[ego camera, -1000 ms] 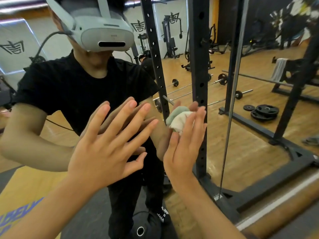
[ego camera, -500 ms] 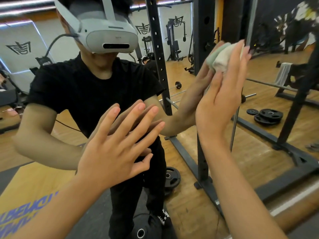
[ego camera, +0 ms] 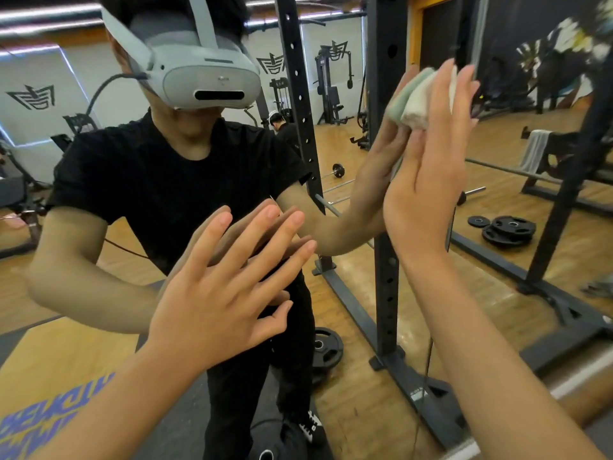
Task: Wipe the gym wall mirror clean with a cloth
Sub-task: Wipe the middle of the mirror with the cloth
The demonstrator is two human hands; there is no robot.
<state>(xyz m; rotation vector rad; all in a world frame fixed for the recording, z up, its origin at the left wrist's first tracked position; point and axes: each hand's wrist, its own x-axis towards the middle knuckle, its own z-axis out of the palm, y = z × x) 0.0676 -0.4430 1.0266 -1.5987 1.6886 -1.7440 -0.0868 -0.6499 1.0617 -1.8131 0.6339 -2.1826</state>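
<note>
The gym wall mirror point(ego camera: 348, 303) fills the view in front of me. My right hand point(ego camera: 428, 180) presses a folded cloth point(ego camera: 421, 101), pale green and white, flat against the glass at upper right, fingers straight over it. My left hand point(ego camera: 225, 287) rests with spread, straight fingers on the glass at lower centre and holds nothing. Both hands meet their reflections on the mirror.
The mirror reflects a person in black wearing a white headset, a black squat rack upright point(ego camera: 384, 194), weight plates point(ego camera: 507, 229) and barbells on a wooden floor. A vertical seam between mirror panels point(ego camera: 462, 127) runs just right of the cloth. The mirror's bottom edge point(ego camera: 564, 386) is at lower right.
My right hand swept the cloth up the mirror from mid height to the upper right, then held near there. My left hand stayed planted on the glass.
</note>
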